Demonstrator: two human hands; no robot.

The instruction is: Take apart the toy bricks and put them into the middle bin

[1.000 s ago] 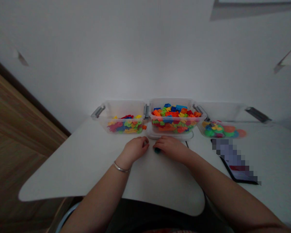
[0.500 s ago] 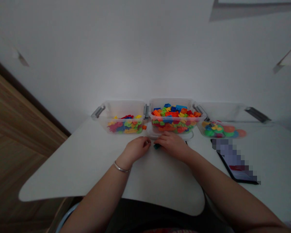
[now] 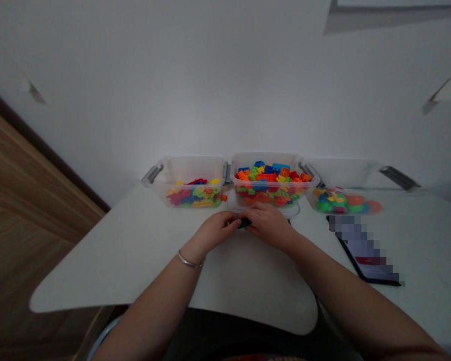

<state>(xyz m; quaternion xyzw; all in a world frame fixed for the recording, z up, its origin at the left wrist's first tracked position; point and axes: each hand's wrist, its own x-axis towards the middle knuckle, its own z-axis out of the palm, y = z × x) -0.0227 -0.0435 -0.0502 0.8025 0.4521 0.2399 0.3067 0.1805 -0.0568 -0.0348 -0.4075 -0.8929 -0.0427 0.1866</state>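
Note:
A small dark green toy block [image 3: 244, 223] is between my two hands, just above the white tabletop and mostly covered by fingers. My right hand [image 3: 266, 220] grips it from the right, fingers curled over the top. From the left, my left hand [image 3: 218, 229] meets it, with thumb and fingers closed on its near end. Right behind my hands stands a clear plastic box [image 3: 304, 184] of colourful building bricks [image 3: 266, 177]. Beneath that box's front edge lies a clear lid [image 3: 293, 210].
On the white table [image 3: 135, 260], a clear box [image 3: 158, 188] of mixed toy pieces stands left. Another clear box [image 3: 364, 170], at right, holds round coloured pieces. A phone [image 3: 364, 250] lies right of my right forearm. One orange piece [image 3: 224, 198] rests between two boxes.
My left hand has moved right and closed onto the dark green block, so the gap between the hands is gone. My right hand has stayed nearly in place with the block.

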